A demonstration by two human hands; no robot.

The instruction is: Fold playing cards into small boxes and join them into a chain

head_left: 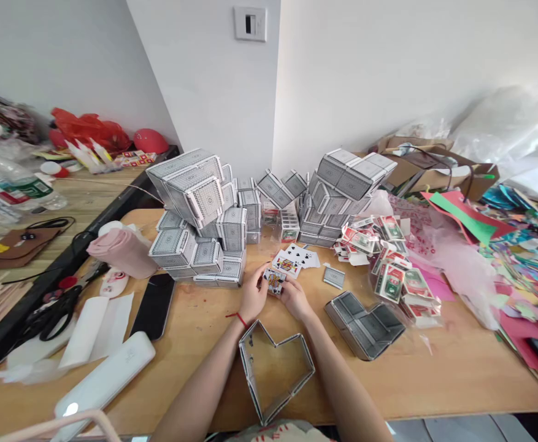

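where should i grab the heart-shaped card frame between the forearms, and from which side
Probably take the heart-shaped card frame from above, pinching its left wall and right wall: its middle is open, so each wall can be reached from inside and outside. The walls look thin, so grip lightly.

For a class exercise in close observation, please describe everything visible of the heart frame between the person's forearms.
The heart frame is a hollow outline with narrow walls that look like joined playing cards. Its edges look dark and pale; dark marks show on the paler inner left wall. The open middle shows the wooden table. Its notch faces away from the person, its point toward their body. Neither the left hand nor the right hand holds it; whether a forearm touches it is unclear.
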